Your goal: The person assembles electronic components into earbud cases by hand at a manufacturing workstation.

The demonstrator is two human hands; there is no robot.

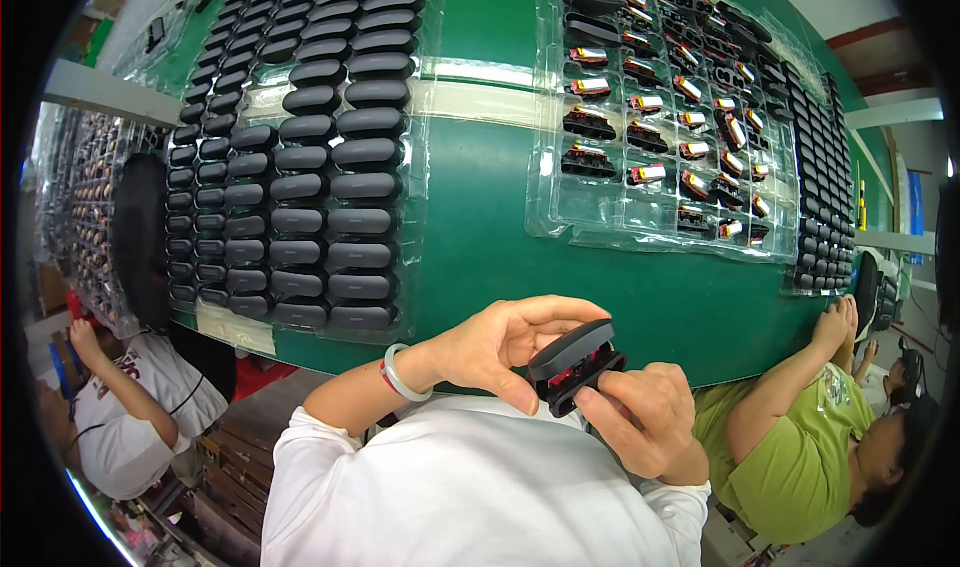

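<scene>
From my seat I see both hands meeting on one small black case (578, 364), held in the air just off the near edge of the green table (480, 237), over the white sleeves at the bottom of the view. The left hand (500, 345) comes in from the left with a pale bangle (397, 372) on its wrist; its thumb sits under the case's left end and the fingers curl over the top, so it is closed on the case. The right hand (645, 417) is below and to the right, fingers bent tight, pinching the lower right part of the case. The case is open a crack, with something red showing in the gap. Its long axis runs from lower left up to the right, tilted, and both hands touch it, so neither is nearer.

On the table, toward the left edge, a clear tray (290, 167) holds rows of closed black cases. Toward the right edge another clear tray (660, 117) holds smaller black parts with red and yellow pieces, with some pockets bare. Both trays lie well apart from the hands, and nothing stands between them and the case.

A person in a white shirt (130, 407) sits at the left, and a person in a green shirt (800, 447) at the right rests a hand on the table's edge.
</scene>
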